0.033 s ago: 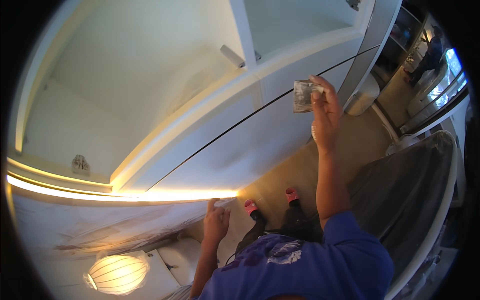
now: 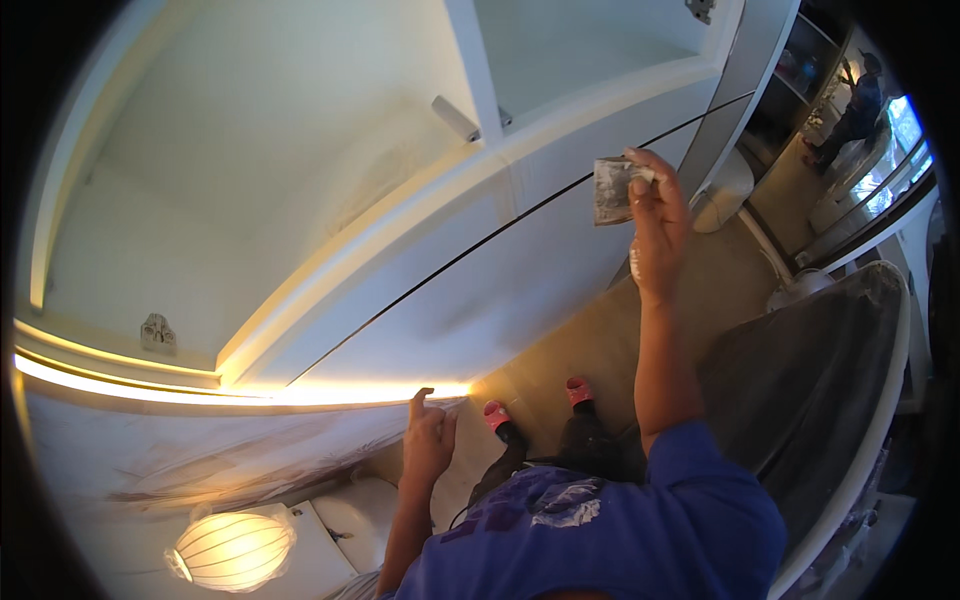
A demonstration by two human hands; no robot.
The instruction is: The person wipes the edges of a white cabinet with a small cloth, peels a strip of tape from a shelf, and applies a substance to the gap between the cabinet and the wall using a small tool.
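In my raised right hand is a small flat square pad, dark grey with white dust smears, like folded sandpaper. Thumb and fingers pinch its right edge, and white residue marks the hand. The pad is held over the white cabinet front, close to its dark seam; I cannot tell whether it touches. Lower left, my left hand holds nothing. Its index finger reaches toward the glowing light strip, the thumb stands apart and the other fingers curl; contact is unclear.
Above is an open white cabinet with a hinge plate. A lit striped lantern stands lower left beside plastic sheeting. A dark covered surface with a pale rim curves along the right. My pink shoes are on the floor.
The right hand and its pad shift slightly rightward in view. The left index finger is straighter and lifted a little higher. The cabinet shifts slightly left in the picture.
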